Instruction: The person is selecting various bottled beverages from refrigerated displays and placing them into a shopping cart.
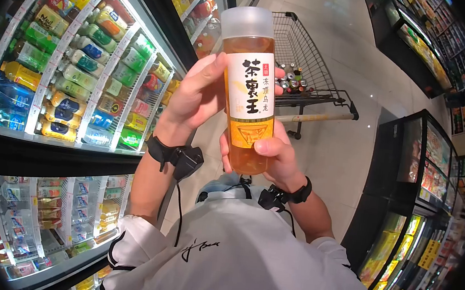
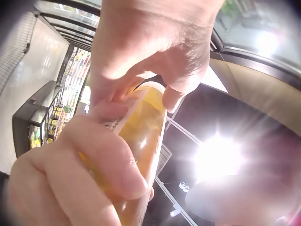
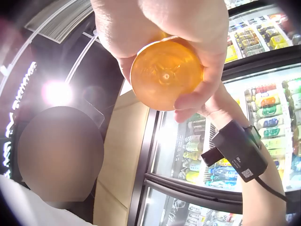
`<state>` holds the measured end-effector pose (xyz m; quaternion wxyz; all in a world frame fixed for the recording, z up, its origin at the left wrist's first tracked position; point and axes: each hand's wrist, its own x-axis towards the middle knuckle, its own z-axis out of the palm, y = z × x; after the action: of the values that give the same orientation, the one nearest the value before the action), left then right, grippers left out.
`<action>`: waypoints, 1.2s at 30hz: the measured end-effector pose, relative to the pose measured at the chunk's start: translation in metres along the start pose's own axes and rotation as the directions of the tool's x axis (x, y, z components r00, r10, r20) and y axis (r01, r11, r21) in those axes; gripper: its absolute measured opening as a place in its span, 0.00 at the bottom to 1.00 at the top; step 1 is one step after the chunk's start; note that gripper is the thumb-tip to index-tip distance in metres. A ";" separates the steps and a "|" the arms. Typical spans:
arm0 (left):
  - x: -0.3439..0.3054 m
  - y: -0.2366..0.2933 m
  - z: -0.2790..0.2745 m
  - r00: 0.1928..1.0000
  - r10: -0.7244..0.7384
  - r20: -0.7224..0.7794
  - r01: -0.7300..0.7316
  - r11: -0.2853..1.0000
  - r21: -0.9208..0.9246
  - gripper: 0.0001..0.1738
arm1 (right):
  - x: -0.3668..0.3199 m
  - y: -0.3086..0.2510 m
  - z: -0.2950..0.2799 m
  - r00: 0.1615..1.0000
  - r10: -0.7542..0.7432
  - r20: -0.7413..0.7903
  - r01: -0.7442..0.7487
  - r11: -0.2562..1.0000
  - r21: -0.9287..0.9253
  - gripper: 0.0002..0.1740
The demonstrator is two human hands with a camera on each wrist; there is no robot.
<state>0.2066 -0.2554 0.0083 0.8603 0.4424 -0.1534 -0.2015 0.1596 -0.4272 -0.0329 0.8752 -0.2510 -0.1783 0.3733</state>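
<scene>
A clear plastic bottle of amber tea (image 1: pixel 241 137) with a frosted cap and a white label stands upright before the chest in the head view. My right hand (image 1: pixel 280 156) grips its lower part, thumb pressed on the front of the label. Around the upper part, my left hand (image 1: pixel 194 94) holds it with the thumb at the side and fingers passing behind. The left wrist view looks along the bottle (image 2: pixel 143 125), with my left hand (image 2: pixel 155 42) near the cap end. In the right wrist view the bottle's round base (image 3: pixel 166 75) faces the camera beneath my right hand (image 3: pixel 164 19).
On the left runs a lit refrigerated shelf (image 1: pixel 77 68) packed with bottled drinks. A wire shopping cart (image 1: pixel 308 57) stands ahead, with several cans (image 1: pixel 292 83) inside. Black display coolers (image 1: pixel 402 156) line the right. Pale floor tiles (image 1: pixel 332 160) lie between.
</scene>
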 end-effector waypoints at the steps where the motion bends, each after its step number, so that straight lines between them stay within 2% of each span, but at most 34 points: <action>1: -0.001 0.003 -0.005 0.998 0.014 0.063 -0.016 0.999 0.043 0.48 | 0.004 0.002 0.000 0.999 -0.025 -0.024 0.024 0.999 -0.023 0.35; 4: -0.003 0.011 -0.016 0.995 -0.030 0.094 0.019 0.993 0.118 0.48 | 0.019 0.003 0.000 0.999 -0.034 -0.034 0.033 0.999 -0.023 0.35; 6: -0.007 0.019 -0.025 0.997 -0.039 0.069 0.032 0.994 0.100 0.48 | 0.030 0.005 0.002 1.000 -0.019 -0.022 0.019 1.000 0.003 0.35; 8: -0.013 0.024 -0.040 0.997 -0.048 0.055 0.040 0.990 0.136 0.47 | 0.040 0.009 0.007 0.997 0.031 -0.067 -0.036 0.997 -0.074 0.44; 12: -0.022 0.028 -0.066 1.000 0.000 -0.020 0.004 0.982 0.190 0.45 | 0.057 0.016 0.010 0.995 0.081 -0.052 -0.084 0.995 -0.059 0.45; 15: -0.022 0.034 -0.075 0.998 0.053 -0.027 -0.048 0.987 0.156 0.45 | 0.069 0.018 0.013 0.992 0.120 -0.030 -0.121 0.992 -0.032 0.47; 21: -0.031 0.050 -0.091 0.994 0.093 -0.054 -0.083 0.983 0.161 0.47 | 0.086 0.019 0.030 0.988 0.107 -0.114 -0.134 0.957 -0.257 0.48; 23: -0.031 0.057 -0.094 0.993 0.113 -0.046 -0.102 0.976 0.193 0.47 | 0.092 0.024 0.033 0.986 0.016 -0.165 -0.069 0.944 -0.324 0.47; 28: -0.029 0.068 -0.098 0.986 0.158 -0.050 -0.140 0.957 0.254 0.48 | 0.100 0.029 0.037 0.976 -0.047 -0.214 -0.031 0.938 -0.346 0.47; 30: -0.026 0.074 -0.100 0.983 0.182 -0.035 -0.172 0.965 0.198 0.41 | 0.102 0.034 0.034 0.969 -0.077 -0.235 -0.017 0.928 -0.372 0.46; 31: -0.025 0.078 -0.097 0.984 0.176 -0.024 -0.168 0.967 0.194 0.41 | 0.105 0.041 0.028 0.955 -0.174 -0.240 0.037 0.874 -0.485 0.46; 32: -0.023 0.084 -0.091 0.976 0.194 -0.100 -0.158 0.943 0.293 0.42 | 0.108 0.046 0.025 0.934 -0.269 -0.233 0.084 0.802 -0.591 0.46; 34: -0.018 0.093 -0.082 0.950 0.227 -0.213 -0.109 0.883 0.457 0.44 | 0.113 0.043 0.030 0.925 -0.284 -0.254 0.089 0.809 -0.581 0.44; 36: -0.009 0.090 -0.092 0.951 0.264 -0.160 -0.124 0.802 0.585 0.43 | 0.119 0.036 0.035 0.880 -0.238 -0.410 -0.018 0.848 -0.530 0.44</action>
<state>0.2583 -0.1395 0.0296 0.7175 0.6805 -0.1488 -0.0035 0.1999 -0.3069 -0.0108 0.8119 -0.5476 -0.0737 0.1885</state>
